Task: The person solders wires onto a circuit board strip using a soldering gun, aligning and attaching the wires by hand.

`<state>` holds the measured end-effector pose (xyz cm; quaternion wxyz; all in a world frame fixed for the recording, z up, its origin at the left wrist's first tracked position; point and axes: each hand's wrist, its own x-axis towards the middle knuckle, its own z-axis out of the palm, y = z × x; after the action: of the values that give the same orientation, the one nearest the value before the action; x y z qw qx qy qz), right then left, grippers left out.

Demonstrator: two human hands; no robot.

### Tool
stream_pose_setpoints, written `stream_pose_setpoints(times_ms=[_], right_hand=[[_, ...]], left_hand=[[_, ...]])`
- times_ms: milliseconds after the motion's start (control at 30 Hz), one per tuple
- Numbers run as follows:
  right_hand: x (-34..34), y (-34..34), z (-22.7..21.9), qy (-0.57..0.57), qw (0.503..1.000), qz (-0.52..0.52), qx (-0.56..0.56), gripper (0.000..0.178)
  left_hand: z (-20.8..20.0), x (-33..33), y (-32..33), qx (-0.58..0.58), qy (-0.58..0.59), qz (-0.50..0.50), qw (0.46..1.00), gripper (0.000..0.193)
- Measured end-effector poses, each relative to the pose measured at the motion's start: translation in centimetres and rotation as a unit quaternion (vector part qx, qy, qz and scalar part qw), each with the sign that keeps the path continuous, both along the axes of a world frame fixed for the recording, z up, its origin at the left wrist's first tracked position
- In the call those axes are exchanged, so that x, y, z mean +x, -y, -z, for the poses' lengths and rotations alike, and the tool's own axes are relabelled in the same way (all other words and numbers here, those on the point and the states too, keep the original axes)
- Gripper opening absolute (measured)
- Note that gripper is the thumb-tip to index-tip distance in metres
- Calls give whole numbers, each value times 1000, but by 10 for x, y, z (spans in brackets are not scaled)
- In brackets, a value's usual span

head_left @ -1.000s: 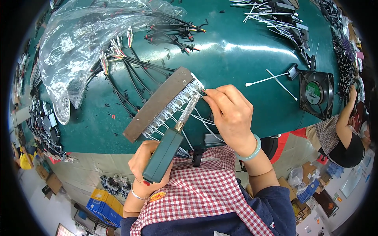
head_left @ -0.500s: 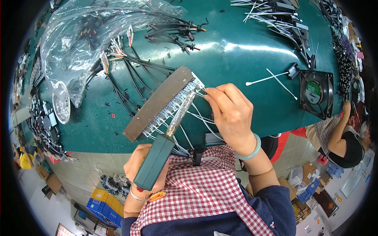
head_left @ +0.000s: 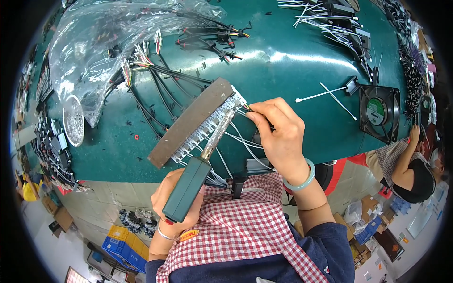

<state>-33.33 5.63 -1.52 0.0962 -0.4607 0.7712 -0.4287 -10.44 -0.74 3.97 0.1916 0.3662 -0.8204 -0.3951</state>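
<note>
My left hand is closed round the green handle of a soldering iron. Its silvery shaft slants up across a row of small pale boards, the tip near the row's upper right end. The row runs along a brown bar, and white wires trail from it toward my apron. At that same end, my right hand pinches a thin dark cable with fine coloured wire ends between thumb and forefinger. The exact contact between tip and wires is too small to make out.
Black cables with stripped ends lie beyond the bar, beside a clear plastic bag and a small cup. To the right are a black fan and white cable ties. Another person works at far right.
My right hand has shifted slightly, its fingers more spread, and coloured wire ends now show at its fingertips. The iron's handle has risen slightly; the bar stays nearly in place.
</note>
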Motion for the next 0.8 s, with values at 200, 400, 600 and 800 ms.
stream_pose_setpoints(times_ms=[200,400,600,800], right_hand=[[3,0,3,-43,999,-5,-4,17],[2,0,6,-89,996,-15,-16,18],[1,1,6,-50,999,-11,-15,15],[0,1,3,33,999,2,2,13]], left_hand=[[0,-1,0,18,4,-10,1000,24],[1,-1,0,32,5,-11,999,24],[2,-1,-1,22,7,-8,1000,24],[1,1,0,6,7,1,1000,24]])
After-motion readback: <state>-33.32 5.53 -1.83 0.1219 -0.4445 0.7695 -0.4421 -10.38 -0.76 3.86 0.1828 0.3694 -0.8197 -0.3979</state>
